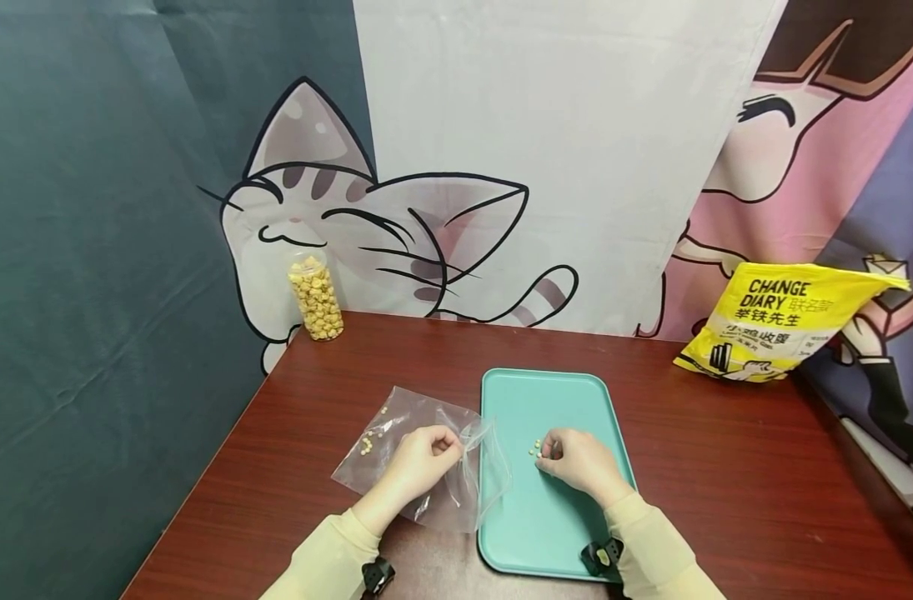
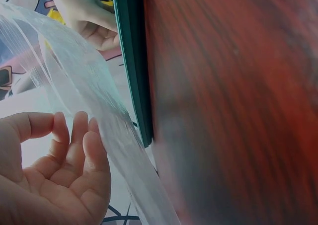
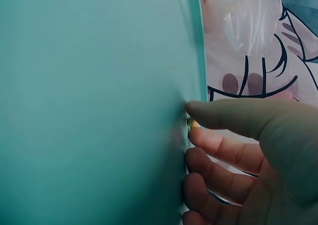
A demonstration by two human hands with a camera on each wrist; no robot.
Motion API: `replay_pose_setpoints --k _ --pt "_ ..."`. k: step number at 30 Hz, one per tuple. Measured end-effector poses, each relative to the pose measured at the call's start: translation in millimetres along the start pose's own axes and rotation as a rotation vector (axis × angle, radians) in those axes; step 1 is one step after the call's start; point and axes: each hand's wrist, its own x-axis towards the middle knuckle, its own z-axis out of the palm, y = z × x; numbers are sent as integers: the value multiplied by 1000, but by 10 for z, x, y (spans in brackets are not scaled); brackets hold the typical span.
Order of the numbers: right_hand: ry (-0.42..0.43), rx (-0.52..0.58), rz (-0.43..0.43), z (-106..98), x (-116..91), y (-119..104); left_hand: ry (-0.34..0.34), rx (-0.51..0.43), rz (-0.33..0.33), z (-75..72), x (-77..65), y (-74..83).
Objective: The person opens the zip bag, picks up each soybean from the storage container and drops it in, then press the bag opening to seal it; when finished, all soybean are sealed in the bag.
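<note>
My left hand (image 1: pixel 426 458) pinches the edge of a clear plastic bag (image 1: pixel 407 412) between thumb and index finger. The bag lies partly on the table, its gathered mouth overlapping the left rim of a turquoise tray (image 1: pixel 542 392). A few tiny yellow pieces (image 1: pixel 367 443) show in the bag. On the tray, the fingertips of my right hand (image 1: pixel 579 460) are down beside several more yellow bits (image 1: pixel 534 448). In the right wrist view, a small yellow piece (image 3: pixel 193 122) sits between thumb and index finger, partly hidden by them.
A clear jar of popcorn (image 1: pixel 317 300) stands at the table's back left corner. Toward the back right leans a yellow snack bag (image 1: pixel 779 321) with printed lettering. A cartoon-patterned cloth (image 1: pixel 576 125) hangs behind the dark red wooden table (image 1: pixel 689 483).
</note>
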Motion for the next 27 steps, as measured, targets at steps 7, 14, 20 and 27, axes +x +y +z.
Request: replay_pose_setpoints --k 7,14,20,27 --pt "7 8 -14 3 -5 3 -5 -4 -2 -4 -8 1" --pt "35 72 -21 -47 -20 -13 2 -6 -2 -25 -7 10" --pt "88 129 -118 -87 -62 -137 1 -10 -5 -33 -12 9" --pt "139 213 -299 -116 -112 -374 -4 -18 -6 -29 -19 8"
